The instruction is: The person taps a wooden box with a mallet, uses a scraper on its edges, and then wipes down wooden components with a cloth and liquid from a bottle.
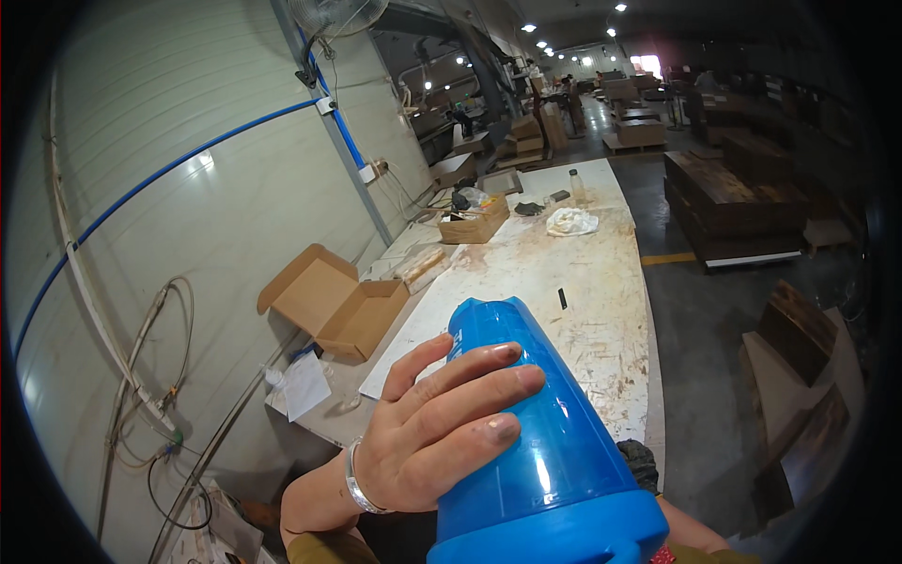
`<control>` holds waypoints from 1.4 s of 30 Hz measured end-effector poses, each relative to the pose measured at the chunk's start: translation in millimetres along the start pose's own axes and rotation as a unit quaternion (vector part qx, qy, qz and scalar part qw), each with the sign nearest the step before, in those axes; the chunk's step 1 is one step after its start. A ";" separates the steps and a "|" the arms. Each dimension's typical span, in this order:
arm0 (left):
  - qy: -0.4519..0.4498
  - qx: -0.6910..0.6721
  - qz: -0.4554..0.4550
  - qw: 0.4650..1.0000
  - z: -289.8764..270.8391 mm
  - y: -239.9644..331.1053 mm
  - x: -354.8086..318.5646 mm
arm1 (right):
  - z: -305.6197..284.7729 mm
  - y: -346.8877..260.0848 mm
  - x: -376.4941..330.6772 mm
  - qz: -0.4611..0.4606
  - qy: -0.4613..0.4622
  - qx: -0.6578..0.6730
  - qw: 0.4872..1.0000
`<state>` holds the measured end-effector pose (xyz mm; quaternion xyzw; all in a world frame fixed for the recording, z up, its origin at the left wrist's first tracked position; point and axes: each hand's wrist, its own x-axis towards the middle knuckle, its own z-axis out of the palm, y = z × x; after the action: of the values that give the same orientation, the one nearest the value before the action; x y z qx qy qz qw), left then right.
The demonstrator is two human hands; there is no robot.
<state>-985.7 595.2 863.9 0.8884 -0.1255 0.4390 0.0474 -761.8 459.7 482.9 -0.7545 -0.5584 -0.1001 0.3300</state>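
Observation:
A large translucent blue plastic bottle (536, 442) fills the lower middle of the view. Its narrower end points away over the table, and a wide blue cap-like end with a loop is close to me. My left hand (442, 423), with a silver bracelet at the wrist, is closed round the bottle's left side; dark stains show on its fingertips. The thumb is out of sight. On the right, my forearm rises behind the bottle toward a dark grey, glove-like patch (641, 465). The fingers of my right hand are hidden there.
The worn white table (592, 310) carries a small dark strip (563, 299), a crumpled white cloth (571, 222), a clear bottle (576, 183) and a carton of odds and ends (474, 224). An open cardboard box (352, 315) lies left. Dark wooden pieces (733, 202) stand right.

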 end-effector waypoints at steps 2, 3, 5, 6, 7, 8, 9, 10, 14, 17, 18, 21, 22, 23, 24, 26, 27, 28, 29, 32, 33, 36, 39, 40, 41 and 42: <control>-0.003 -0.002 -0.002 1.000 -0.3 -0.6 -1.3 | 0.7 0.4 -0.7 -0.001 0.001 0.000 1.000; -0.005 -0.007 -0.002 1.000 0.0 -1.1 -1.8 | 0.6 1.1 -1.5 0.001 0.002 -0.003 1.000; -0.005 -0.006 -0.004 1.000 0.0 -1.1 -1.5 | 1.2 2.6 -2.1 0.000 0.002 -0.002 1.000; -0.006 -0.002 -0.005 1.000 -0.5 0.1 -1.0 | 1.5 2.6 -1.9 -0.003 0.003 0.002 1.000; -0.007 -0.002 -0.006 1.000 -0.5 1.0 -0.7 | 0.8 2.1 -1.5 -0.003 0.002 0.003 1.000; -0.005 -0.001 -0.007 1.000 -0.4 2.0 -0.5 | -0.3 1.5 -0.8 -0.002 0.001 0.007 1.000; -0.003 -0.002 -0.008 1.000 -0.2 2.1 -0.6 | -0.8 1.2 -0.4 0.000 0.000 0.010 1.000; -0.003 -0.002 -0.008 1.000 -0.3 1.7 -1.1 | -0.2 1.4 -0.7 0.000 0.000 0.010 1.000; -0.003 0.000 -0.007 1.000 -0.3 2.0 -1.4 | 2.1 2.8 -1.5 -0.001 0.003 0.004 1.000; -0.004 0.009 -0.001 1.000 -1.6 1.0 -1.2 | 2.1 2.8 -0.9 -0.001 0.006 0.007 1.000; -0.006 0.018 0.007 1.000 -2.3 0.7 -1.3 | 1.7 2.2 -1.8 -0.001 0.007 0.007 1.000; 0.006 0.023 0.003 1.000 -1.9 5.7 0.8 | 2.4 2.7 -1.7 -0.006 0.009 0.006 1.000; 0.006 0.025 0.002 1.000 -2.2 5.9 0.7 | 2.9 3.3 -1.9 -0.007 0.009 0.006 1.000; 0.006 0.023 0.001 1.000 -2.4 5.9 0.5 | 3.3 4.1 -2.7 -0.007 0.013 0.007 1.000; 0.006 0.021 -0.001 1.000 -2.7 5.6 0.2 | 3.3 3.9 -2.3 -0.007 0.018 0.007 1.000; -0.004 0.025 0.001 1.000 -5.1 3.6 -1.4 | 1.2 2.1 -1.0 -0.004 0.015 0.010 1.000; -0.013 0.027 0.003 1.000 -6.1 3.3 -2.2 | -0.3 1.0 -0.5 -0.001 0.011 0.012 1.000; -0.013 0.028 0.002 1.000 -6.7 3.8 -2.5 | -1.0 0.3 -0.1 -0.002 0.010 0.013 1.000; -0.014 0.028 -0.002 1.000 -7.3 4.5 -2.6 | -1.5 -0.4 0.4 -0.001 0.012 0.017 1.000; -0.011 0.028 -0.012 0.999 -8.0 7.2 -2.1 | -3.3 -1.5 1.3 0.001 0.013 0.022 1.000; -0.008 0.032 -0.016 0.999 -8.4 8.0 -2.2 | -3.5 -1.7 2.0 0.000 0.014 0.024 1.000; -0.002 0.037 -0.015 0.999 -9.2 6.3 -5.4 | -2.6 -1.6 1.8 -0.001 0.012 0.021 1.000; -0.003 0.043 -0.022 0.999 -12.7 8.0 -6.0 | -2.0 -2.0 2.4 -0.002 0.000 0.013 1.000; -0.003 0.045 -0.022 0.999 -14.2 7.8 -6.6 | -2.8 -3.1 2.9 -0.005 0.000 0.014 1.000; -0.005 0.052 -0.019 0.998 -15.8 7.5 -7.3 | -3.9 -4.6 3.5 0.003 -0.007 0.018 1.000; -0.006 0.058 -0.016 0.998 -16.7 7.2 -7.8 | -4.7 -5.2 4.3 0.011 -0.015 0.021 1.000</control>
<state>-1005.0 592.9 867.7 0.8943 -0.0859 0.4391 0.0017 -764.0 461.0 490.8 -0.7547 -0.5574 -0.0733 0.3382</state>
